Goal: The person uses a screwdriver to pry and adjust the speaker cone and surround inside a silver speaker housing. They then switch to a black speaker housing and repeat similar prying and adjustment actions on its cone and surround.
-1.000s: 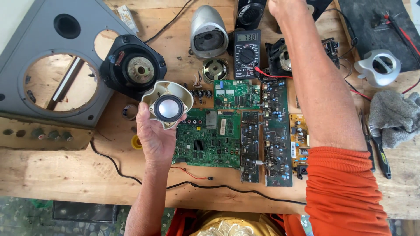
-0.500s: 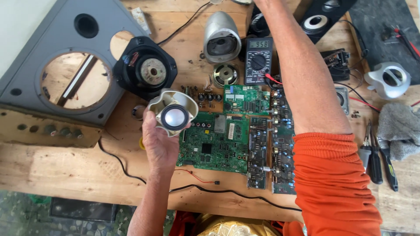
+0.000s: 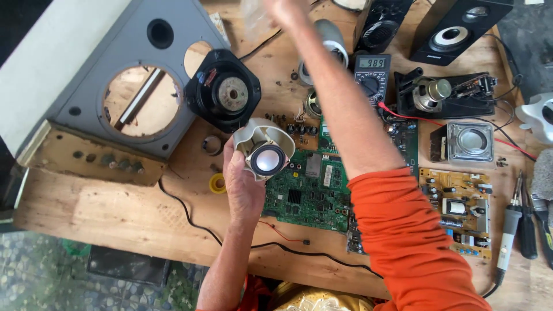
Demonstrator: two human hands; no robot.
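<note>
Grey rectangular multimeter screen [image 3: 371, 62] at the bench's far edge

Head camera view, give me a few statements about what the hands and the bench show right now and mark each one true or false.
1. The left hand holds a small white speaker housing with a round driver in it. True.
2. The right hand rests flat on the green circuit board. False: it is raised toward the far side of the bench, blurred, above the boards.
3. A multimeter lies on the wooden bench with its display lit. True.
4. The large black speaker driver sits mounted in the grey panel. False: it lies beside the panel, whose big round opening stands empty.
5. A soldering iron lies under the left hand. False: the long-handled tools lie at the bench's right edge.
</note>
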